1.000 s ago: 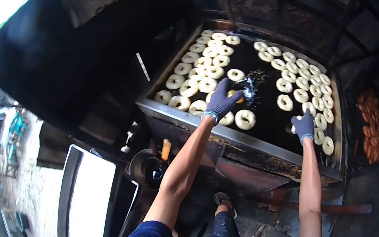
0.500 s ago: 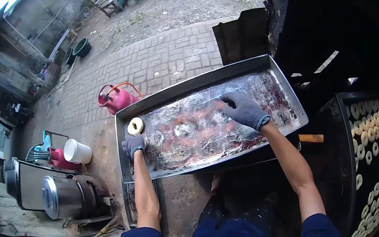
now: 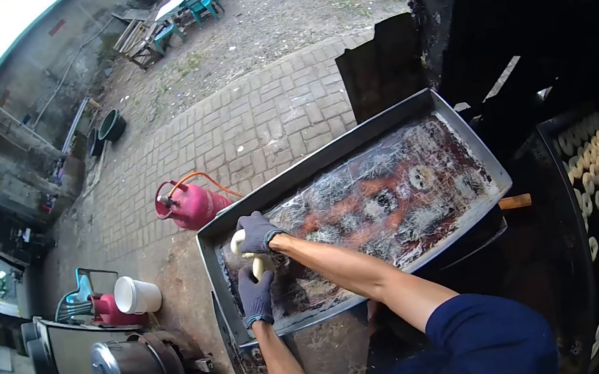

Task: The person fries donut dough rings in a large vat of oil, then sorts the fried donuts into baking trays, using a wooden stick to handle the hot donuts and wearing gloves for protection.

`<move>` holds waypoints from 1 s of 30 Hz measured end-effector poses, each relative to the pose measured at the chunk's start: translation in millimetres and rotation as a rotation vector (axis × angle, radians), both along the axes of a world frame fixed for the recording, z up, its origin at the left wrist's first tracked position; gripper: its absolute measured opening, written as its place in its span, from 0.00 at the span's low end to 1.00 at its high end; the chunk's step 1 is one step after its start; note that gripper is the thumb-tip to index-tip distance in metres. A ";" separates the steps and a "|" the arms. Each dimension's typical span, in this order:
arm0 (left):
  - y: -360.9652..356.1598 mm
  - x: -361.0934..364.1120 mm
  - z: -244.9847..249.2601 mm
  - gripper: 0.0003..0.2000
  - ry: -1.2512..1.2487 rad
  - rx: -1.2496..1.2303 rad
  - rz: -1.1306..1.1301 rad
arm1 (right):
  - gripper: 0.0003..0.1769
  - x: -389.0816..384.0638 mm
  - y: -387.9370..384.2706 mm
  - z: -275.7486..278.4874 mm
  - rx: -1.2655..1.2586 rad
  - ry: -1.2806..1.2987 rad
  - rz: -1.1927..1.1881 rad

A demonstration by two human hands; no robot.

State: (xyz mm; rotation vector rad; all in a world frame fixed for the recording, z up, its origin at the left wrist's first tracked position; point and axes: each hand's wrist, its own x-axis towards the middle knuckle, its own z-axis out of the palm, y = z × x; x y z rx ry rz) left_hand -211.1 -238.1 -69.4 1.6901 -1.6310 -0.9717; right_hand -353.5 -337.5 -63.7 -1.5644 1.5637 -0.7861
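The right fingers [image 3: 253, 224] are curled down over a pale dough ring [image 3: 239, 243] and grip it at the lower left of the frame. Just below, the left fingers [image 3: 253, 279] are closed on a second dough piece [image 3: 258, 266]; how much of it they cover cannot be made out. The right hand [image 3: 260, 232] has crossed the body, so it sits just above the left hand [image 3: 256, 294]. Both hands are at the left end of the metal tray [image 3: 354, 142].

Half a second ago the right hand lay flat, far along the tray's greasy lining, and only the left was beside the ring. Now both hands are on the dough, so the pick-up looks to be under way and not merely approached. No other dough shows on the tray.

The view has also tilted, and the tray now slants up to the right. The pink gas cylinder [image 3: 191, 202] and white bucket [image 3: 137, 294] sit left of it. The fryer [image 3: 550, 228] with its floating rings shows at the right edge, where a second ago it filled the middle of the view.
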 end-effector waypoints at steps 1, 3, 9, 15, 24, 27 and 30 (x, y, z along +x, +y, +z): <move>5.2 -31.7 15.6 0.16 0.215 0.066 -0.053 | 0.27 -45.1 23.0 18.8 -0.044 -0.052 -0.045; 17.7 -109.6 27.5 0.16 0.428 0.106 -0.141 | 0.25 -152.6 85.8 39.3 -0.217 -0.167 -0.241; 183.2 -435.4 90.9 0.17 0.545 0.268 -1.065 | 0.22 -431.9 444.9 88.1 -0.284 0.089 -1.262; 443.1 -703.1 42.7 0.21 0.475 0.302 -1.720 | 0.22 -516.6 815.8 36.7 -0.117 0.335 -1.915; 587.0 -853.5 -26.7 0.41 -0.073 -0.025 -1.614 | 0.23 -530.4 1017.3 -54.0 0.199 0.192 -2.028; 573.4 -817.0 1.1 0.48 0.137 -0.006 -1.691 | 0.27 -557.9 1049.9 -92.4 0.066 0.049 -2.043; 506.9 -723.6 47.9 0.42 0.407 -0.043 -1.427 | 0.29 -549.0 993.8 -46.2 -0.195 0.411 -2.087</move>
